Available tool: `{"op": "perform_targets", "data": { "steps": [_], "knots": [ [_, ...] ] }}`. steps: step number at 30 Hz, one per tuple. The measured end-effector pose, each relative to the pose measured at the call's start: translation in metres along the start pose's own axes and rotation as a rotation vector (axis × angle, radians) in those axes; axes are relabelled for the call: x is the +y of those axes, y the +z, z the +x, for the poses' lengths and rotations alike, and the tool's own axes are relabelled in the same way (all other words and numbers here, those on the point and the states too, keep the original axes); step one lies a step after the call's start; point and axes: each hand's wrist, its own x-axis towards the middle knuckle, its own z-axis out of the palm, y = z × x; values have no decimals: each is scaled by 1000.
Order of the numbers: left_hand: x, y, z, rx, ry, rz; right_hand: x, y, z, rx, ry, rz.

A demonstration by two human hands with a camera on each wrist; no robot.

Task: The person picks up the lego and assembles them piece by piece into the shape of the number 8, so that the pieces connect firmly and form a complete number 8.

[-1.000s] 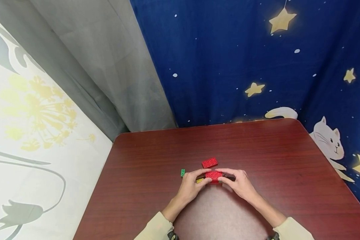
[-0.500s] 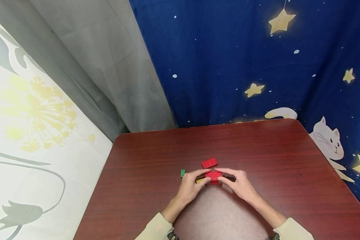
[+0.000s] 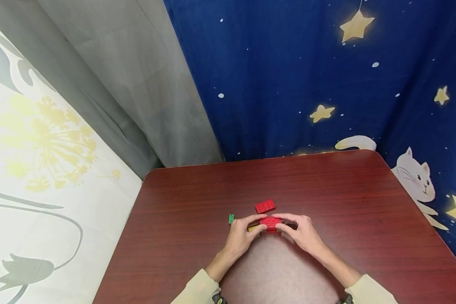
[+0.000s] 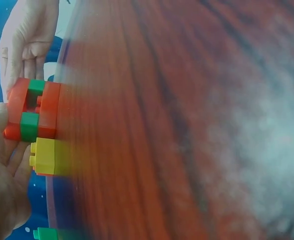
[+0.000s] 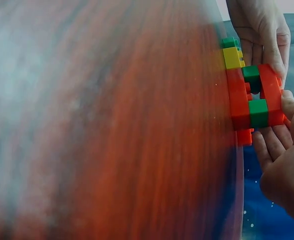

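Note:
Both hands pinch a red toy building brick point(image 3: 270, 221), studs up, thumbs at its near side and fingertips at its far side. My left hand point(image 3: 240, 237) grips its left end, and my right hand point(image 3: 307, 235) its right end. The wrist views show this upper red brick point(image 5: 271, 95) lying across two small green bricks point(image 4: 29, 127), one near each end, with a gap between them. Under the green ones is a lower red brick point(image 4: 49, 111) on the table. Right beside the stack, partly hidden by the left hand, stands a yellow brick point(image 4: 45, 156).
Another red brick point(image 3: 265, 206) lies just beyond the stack on the reddish-brown wooden table point(image 3: 197, 190). A small green brick point(image 3: 231, 218) sits left of the left hand. Curtains point(image 3: 289, 84) hang behind the table's far edge.

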Motion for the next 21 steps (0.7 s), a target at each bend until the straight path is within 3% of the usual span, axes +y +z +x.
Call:
{"op": "perform_targets", "data": {
  "steps": [16, 21],
  "knots": [
    [-4, 1, -2, 11, 58, 18, 3, 3, -1, -9, 21, 36],
    [-3, 0, 0, -2, 47, 38, 2, 1, 1, -32, 41, 88]
  ]
}}
